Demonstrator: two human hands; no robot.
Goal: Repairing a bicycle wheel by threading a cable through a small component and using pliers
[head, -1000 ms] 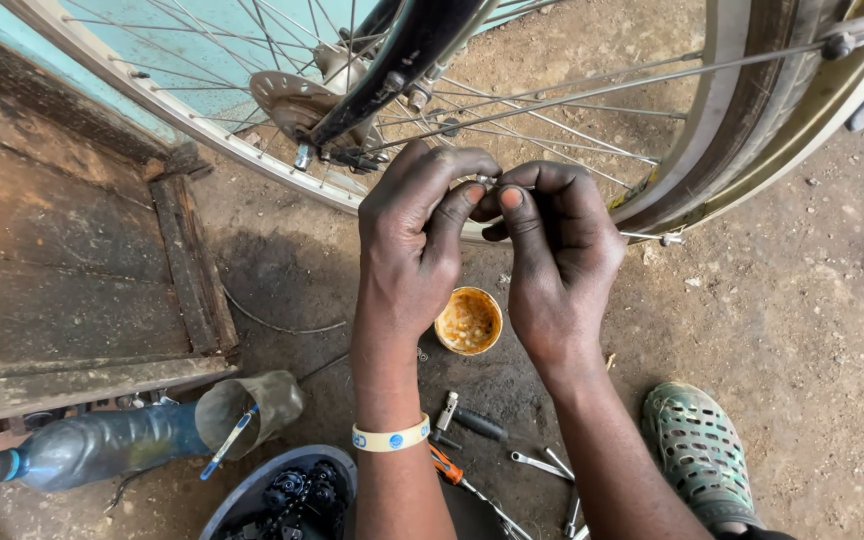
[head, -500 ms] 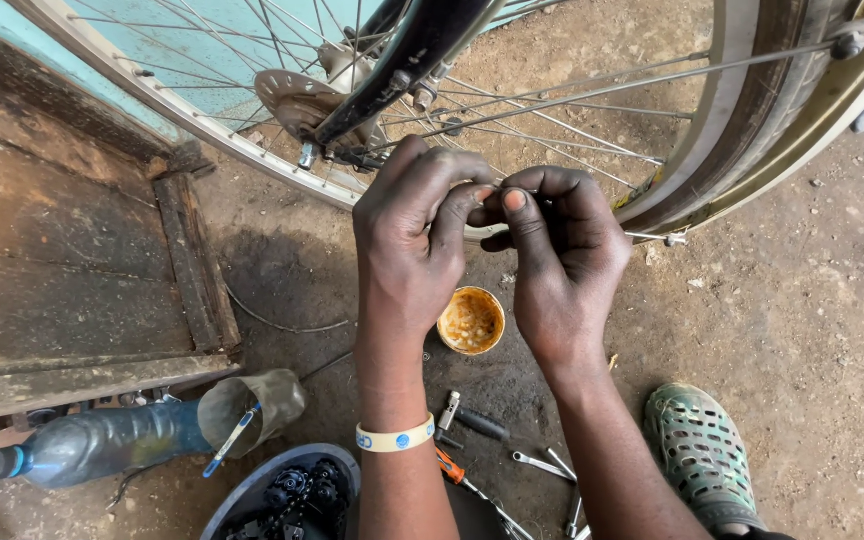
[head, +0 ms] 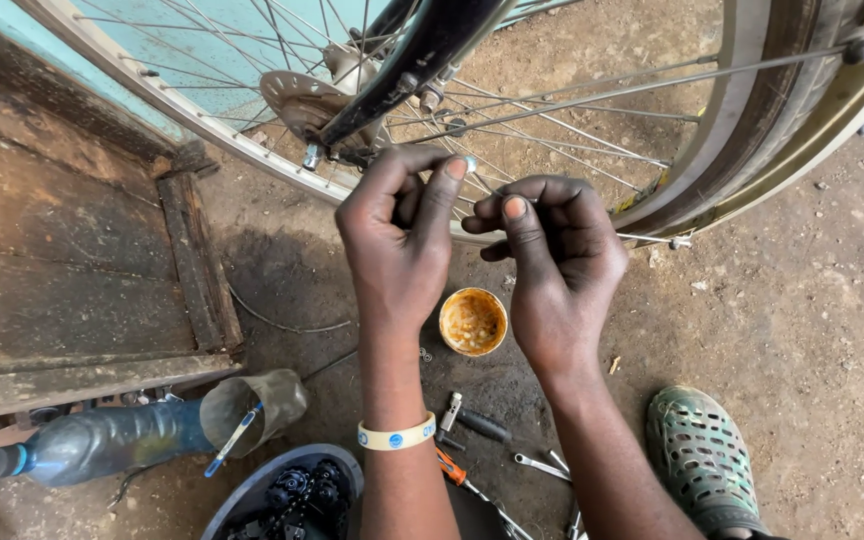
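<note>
Bicycle wheel (head: 592, 110) spokes lie under both pinched hands: left hand (head: 402, 235) and right hand (head: 557, 265) each grip something too small to tell.

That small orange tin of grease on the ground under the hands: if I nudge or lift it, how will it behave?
The small round tin looks shallow and wide and sits flat on the dirt ground, so it would probably slide rather than tip. Its rim and inside look smeared with grease, so it may be slippery in the fingers. It is likely light, being open and only partly filled.

hands (head: 482, 250) before wheel (head: 552, 110) | tin (head: 473, 322) below hands | bottle (head: 102, 440) left | tools (head: 492, 450) between forearms
</note>
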